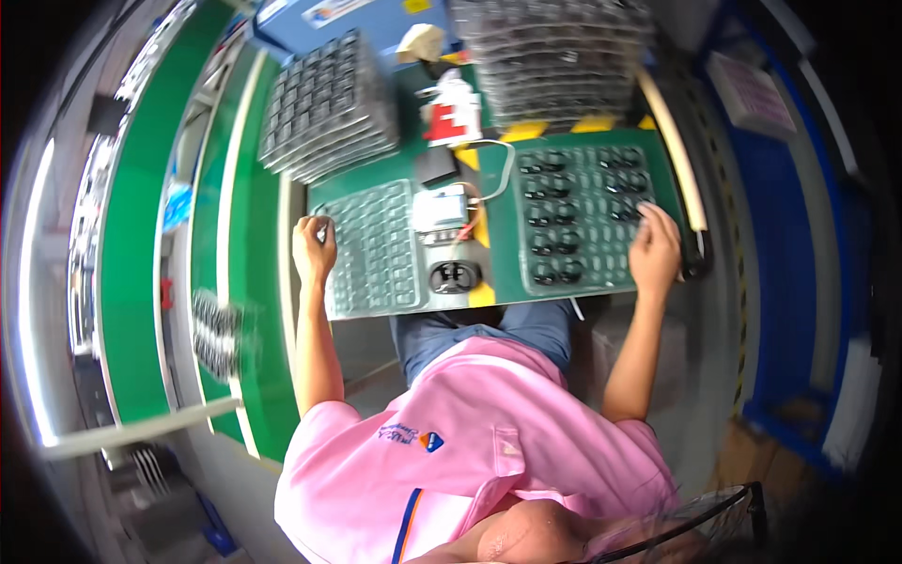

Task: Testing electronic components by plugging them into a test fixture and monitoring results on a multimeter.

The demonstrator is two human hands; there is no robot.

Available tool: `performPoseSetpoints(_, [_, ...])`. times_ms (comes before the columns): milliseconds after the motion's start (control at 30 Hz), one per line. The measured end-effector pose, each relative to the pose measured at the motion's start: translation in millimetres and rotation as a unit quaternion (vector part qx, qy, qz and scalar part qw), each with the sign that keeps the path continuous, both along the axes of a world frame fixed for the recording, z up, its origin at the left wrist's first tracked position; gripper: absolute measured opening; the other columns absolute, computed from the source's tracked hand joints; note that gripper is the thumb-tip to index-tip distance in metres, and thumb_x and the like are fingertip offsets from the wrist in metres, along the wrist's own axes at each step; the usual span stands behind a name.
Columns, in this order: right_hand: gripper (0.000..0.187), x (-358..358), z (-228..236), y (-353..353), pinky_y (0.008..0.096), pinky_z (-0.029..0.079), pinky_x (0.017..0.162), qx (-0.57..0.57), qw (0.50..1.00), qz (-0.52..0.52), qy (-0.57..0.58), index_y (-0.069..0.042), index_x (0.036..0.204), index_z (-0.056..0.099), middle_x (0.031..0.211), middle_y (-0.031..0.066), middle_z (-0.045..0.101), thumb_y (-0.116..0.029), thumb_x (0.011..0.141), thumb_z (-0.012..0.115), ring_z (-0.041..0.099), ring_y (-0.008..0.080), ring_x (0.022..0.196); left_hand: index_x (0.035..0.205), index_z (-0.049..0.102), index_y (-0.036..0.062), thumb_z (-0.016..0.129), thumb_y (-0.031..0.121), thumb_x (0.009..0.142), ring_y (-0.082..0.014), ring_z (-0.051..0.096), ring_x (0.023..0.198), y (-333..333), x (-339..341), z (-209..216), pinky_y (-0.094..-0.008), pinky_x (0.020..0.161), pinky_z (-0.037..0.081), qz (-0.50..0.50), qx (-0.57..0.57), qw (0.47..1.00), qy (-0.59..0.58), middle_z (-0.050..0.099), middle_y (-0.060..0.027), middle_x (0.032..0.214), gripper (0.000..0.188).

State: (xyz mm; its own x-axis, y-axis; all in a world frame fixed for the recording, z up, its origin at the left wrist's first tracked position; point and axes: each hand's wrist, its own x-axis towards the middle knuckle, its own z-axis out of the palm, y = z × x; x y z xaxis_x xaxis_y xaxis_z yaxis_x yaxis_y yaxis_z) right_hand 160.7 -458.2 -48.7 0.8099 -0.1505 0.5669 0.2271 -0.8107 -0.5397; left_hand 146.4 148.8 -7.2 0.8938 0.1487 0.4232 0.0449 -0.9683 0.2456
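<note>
My left hand (315, 246) is closed at the left edge of a clear plastic tray (373, 246) with rows of pockets. A small dark, shiny bit shows between its fingers, too small to name. My right hand (655, 249) has its fingers pinched together at the right edge of a second clear tray (590, 268). Pairs of glossy black rounded pieces (554, 214) sit in that tray's left columns and upper right. The right fingertips meet one of the black pieces (623, 209); whether they grip it is hidden. Between the trays lies a black oval holder (455, 276).
A small white device with a screen (442, 209) and cables stands mid-table, below a black box (435, 167). Stacked trays (329, 108) rise at back left, a taller tray stack (559, 61) at back right. Green shelving (254, 357) is at left, a blue rack (789, 235) at right.
</note>
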Motion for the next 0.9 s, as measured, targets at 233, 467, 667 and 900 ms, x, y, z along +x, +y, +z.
performPoseSetpoints(233, [0.026, 3, 1, 5, 0.0413, 0.055, 0.099, 0.002, 0.999, 0.002, 0.034, -0.004, 0.119, 0.075, 0.124, 0.0129, 0.075, -0.004, 0.1, 0.058, 0.07, 0.0347, 0.116, 0.111, 0.078, 0.0045, 0.073, 0.009, 0.094, -0.0297, 0.074, 0.09, 54, -25, -12, -0.0392, 0.084, 0.059, 0.077, -0.145, 0.986, -0.011, 0.074, -0.0156, 0.1, 0.018])
performPoseSetpoints(467, [0.02, 4, 5, -6, 0.0397, 0.057, 0.099, 0.02, 0.999, 0.031, 0.012, -0.002, 0.113, 0.076, 0.118, 0.0149, 0.076, -0.001, 0.099, 0.061, 0.073, 0.033, 0.112, 0.11, 0.076, 0.0018, 0.069, 0.007, 0.089, -0.0386, 0.063, 0.113, 56, -15, -68, -0.0466, 0.102, 0.051, 0.062, -0.15, 0.983, -0.082, 0.068, -0.0202, 0.113, 0.023])
performPoseSetpoints(667, [0.023, 25, 55, 11, 0.0345, 0.059, 0.09, 0.097, 0.994, 0.046, -0.011, -0.002, 0.121, 0.075, 0.119, 0.0143, 0.076, -0.004, 0.1, 0.065, 0.076, 0.0282, 0.104, 0.111, 0.074, 0.0028, 0.074, 0.012, 0.096, -0.0361, 0.064, 0.109, 71, -22, -85, -0.0448, 0.095, 0.053, 0.066, -0.153, 0.979, -0.118, 0.065, -0.0176, 0.113, 0.018])
performPoseSetpoints(900, [0.024, 130, 202, 39, 0.0338, 0.06, 0.086, 0.033, 0.983, 0.067, -0.167, -0.002, 0.125, 0.072, 0.119, 0.0156, 0.074, -0.006, 0.102, 0.064, 0.076, 0.0264, 0.103, 0.113, 0.074, 0.0037, 0.071, 0.01, 0.099, -0.0315, 0.066, 0.102, 55, -21, -78, -0.0413, 0.086, 0.056, 0.054, -0.133, 0.974, -0.177, 0.065, -0.0143, 0.11, 0.015])
